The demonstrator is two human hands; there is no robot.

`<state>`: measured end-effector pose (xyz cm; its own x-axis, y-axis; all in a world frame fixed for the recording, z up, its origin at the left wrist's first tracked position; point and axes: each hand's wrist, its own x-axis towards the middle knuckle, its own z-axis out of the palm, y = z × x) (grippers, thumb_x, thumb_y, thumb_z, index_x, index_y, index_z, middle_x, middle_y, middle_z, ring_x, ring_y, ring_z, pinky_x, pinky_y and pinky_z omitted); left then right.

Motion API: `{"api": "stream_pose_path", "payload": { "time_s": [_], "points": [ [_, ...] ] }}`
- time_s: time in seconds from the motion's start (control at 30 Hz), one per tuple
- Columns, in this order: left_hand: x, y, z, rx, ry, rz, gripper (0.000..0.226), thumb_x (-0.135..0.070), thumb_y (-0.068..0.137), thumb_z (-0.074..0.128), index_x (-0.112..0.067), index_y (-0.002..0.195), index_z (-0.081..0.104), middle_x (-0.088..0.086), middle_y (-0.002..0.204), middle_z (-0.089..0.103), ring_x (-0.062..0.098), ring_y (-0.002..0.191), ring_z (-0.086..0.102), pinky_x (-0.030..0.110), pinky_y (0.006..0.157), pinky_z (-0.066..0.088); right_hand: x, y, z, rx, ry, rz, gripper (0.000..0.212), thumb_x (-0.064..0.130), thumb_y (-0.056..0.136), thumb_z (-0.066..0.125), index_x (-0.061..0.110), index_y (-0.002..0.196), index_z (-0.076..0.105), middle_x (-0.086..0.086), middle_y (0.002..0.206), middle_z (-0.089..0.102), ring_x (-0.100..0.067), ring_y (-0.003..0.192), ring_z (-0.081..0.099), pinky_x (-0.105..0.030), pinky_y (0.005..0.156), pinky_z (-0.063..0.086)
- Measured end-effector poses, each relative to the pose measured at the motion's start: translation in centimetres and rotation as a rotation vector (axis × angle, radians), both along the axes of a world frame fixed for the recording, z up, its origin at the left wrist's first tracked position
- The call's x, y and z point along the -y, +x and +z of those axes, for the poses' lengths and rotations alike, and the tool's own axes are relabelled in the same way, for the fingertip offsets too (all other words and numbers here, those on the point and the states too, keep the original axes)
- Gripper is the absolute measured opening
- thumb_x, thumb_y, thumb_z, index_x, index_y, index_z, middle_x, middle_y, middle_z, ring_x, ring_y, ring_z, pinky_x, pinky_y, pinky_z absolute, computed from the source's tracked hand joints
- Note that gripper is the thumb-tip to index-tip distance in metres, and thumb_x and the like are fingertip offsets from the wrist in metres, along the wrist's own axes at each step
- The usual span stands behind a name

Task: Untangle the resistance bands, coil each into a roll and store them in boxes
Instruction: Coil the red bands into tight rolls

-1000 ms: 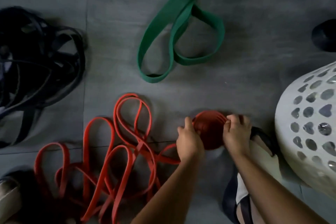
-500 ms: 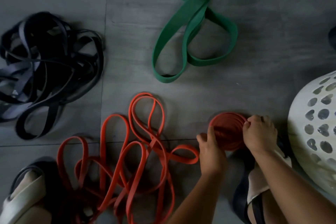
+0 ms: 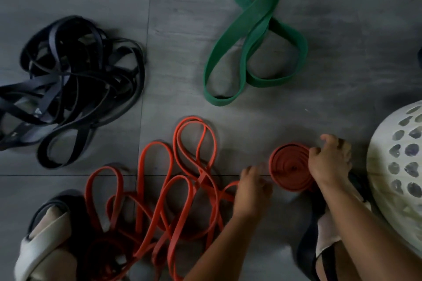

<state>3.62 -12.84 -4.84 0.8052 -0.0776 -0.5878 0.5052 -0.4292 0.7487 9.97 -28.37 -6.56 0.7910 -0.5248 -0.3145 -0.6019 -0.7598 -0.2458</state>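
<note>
Nearest, a sandalled foot (image 3: 43, 237) sits beside the loose red bands (image 3: 159, 191), which sprawl in loops on the grey floor (image 3: 342, 80). The left hand (image 3: 252, 191) curls down over their right edge, but it is too blurred to tell whether it pinches a strap. Just beside it, the right hand (image 3: 328, 162) grips the rim of the red roll (image 3: 288, 170) - a tight coil standing on edge, near the white holed basket (image 3: 397, 189). Farther off lie tangled black bands (image 3: 68, 89) at left and a green band (image 3: 251, 36) - twisted in a figure eight.
</note>
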Motion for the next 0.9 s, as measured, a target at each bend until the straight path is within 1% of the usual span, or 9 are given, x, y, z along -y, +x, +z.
{"api": "stream_pose_path", "payload": {
  "time_s": [0.1,0.17,0.23,0.3,0.43,0.6,0.7,0.83,0.9],
  "points": [
    [-5.6,0.3,-0.1,0.181,0.270,0.241,0.032,0.001,0.081,0.054,-0.008,0.111,0.060,0.014,0.112,0.053,0.029,0.100,0.054,0.028,0.087,0.040,-1.5,0.0,0.4,0.132,0.071,0.171,0.040,-0.001,0.081,0.052,0.001,0.121,0.050,-0.029,0.124,0.045,-0.043,0.115,0.044,-0.043,0.096,0.036],
    [-10.2,0.7,-0.3,0.156,0.493,0.362,0.026,-0.009,0.082,0.059,-0.009,0.108,0.056,0.014,0.112,0.049,0.034,0.100,0.052,0.036,0.077,0.041,-4.7,-0.1,0.8,0.119,0.185,0.339,0.031,0.002,0.083,0.054,0.004,0.113,0.057,-0.024,0.114,0.056,-0.040,0.102,0.055,-0.039,0.085,0.043],
    [-13.2,1.3,-1.1,0.020,0.578,0.328,0.034,-0.023,0.083,0.063,-0.007,0.110,0.051,0.015,0.116,0.048,0.036,0.106,0.050,0.039,0.076,0.040,-9.1,-0.5,0.4,0.032,0.322,0.484,0.025,0.009,0.086,0.054,0.006,0.110,0.060,-0.019,0.110,0.063,-0.035,0.098,0.061,-0.037,0.083,0.045],
    [-13.6,1.9,-1.6,-0.038,0.571,0.159,0.041,-0.024,0.082,0.064,-0.007,0.115,0.048,0.014,0.120,0.047,0.036,0.107,0.051,0.040,0.075,0.041,-13.3,-1.2,-0.7,-0.138,0.456,0.412,0.031,0.018,0.087,0.056,0.002,0.115,0.056,-0.019,0.114,0.061,-0.032,0.105,0.058,-0.037,0.090,0.044],
    [-12.0,1.6,-1.4,-0.094,0.443,0.242,0.023,-0.013,0.087,0.053,-0.005,0.109,0.052,0.016,0.115,0.054,0.036,0.101,0.056,0.036,0.076,0.040,-18.8,-2.6,-0.9,-0.278,0.716,0.187,0.009,0.017,0.084,0.062,0.010,0.081,0.058,-0.022,0.100,0.064,-0.029,0.092,0.061,-0.046,0.086,0.047],
    [-13.0,-0.2,2.9,-0.156,-0.159,0.576,0.017,-0.010,0.087,0.049,-0.021,0.081,0.061,0.002,0.075,0.065,0.021,0.073,0.061,0.026,0.061,0.048,-20.0,-4.3,3.7,-0.061,0.492,0.513,0.029,0.025,0.094,0.042,0.013,0.118,0.054,-0.015,0.115,0.062,-0.032,0.107,0.057,-0.036,0.087,0.044],
    [-14.3,-0.8,7.4,-0.089,-0.306,0.694,0.022,-0.003,0.090,0.051,-0.013,0.076,0.066,0.000,0.063,0.067,0.010,0.057,0.060,0.016,0.051,0.047,-19.7,-4.9,8.3,0.056,0.585,0.622,0.033,0.032,0.089,0.044,0.014,0.112,0.057,-0.011,0.110,0.066,-0.028,0.103,0.061,-0.034,0.086,0.046],
    [-15.2,-0.7,13.6,-0.007,-0.405,0.681,0.016,0.005,0.085,0.054,-0.007,0.078,0.061,0.007,0.058,0.056,0.007,0.041,0.050,0.018,0.043,0.040,-19.1,-3.6,15.3,0.142,0.770,0.597,0.004,0.019,0.085,0.061,0.022,0.085,0.060,0.004,0.082,0.067,-0.006,0.080,0.062,-0.020,0.074,0.043],
    [-15.7,-0.9,16.8,0.073,-0.376,0.586,0.023,0.010,0.083,0.055,-0.010,0.072,0.057,0.004,0.056,0.058,0.009,0.043,0.050,0.020,0.046,0.040,-18.8,-3.0,19.5,0.189,0.785,0.651,0.016,0.016,0.085,0.061,0.028,0.075,0.055,0.013,0.069,0.059,0.008,0.063,0.053,-0.020,0.068,0.040]
  ]
}}
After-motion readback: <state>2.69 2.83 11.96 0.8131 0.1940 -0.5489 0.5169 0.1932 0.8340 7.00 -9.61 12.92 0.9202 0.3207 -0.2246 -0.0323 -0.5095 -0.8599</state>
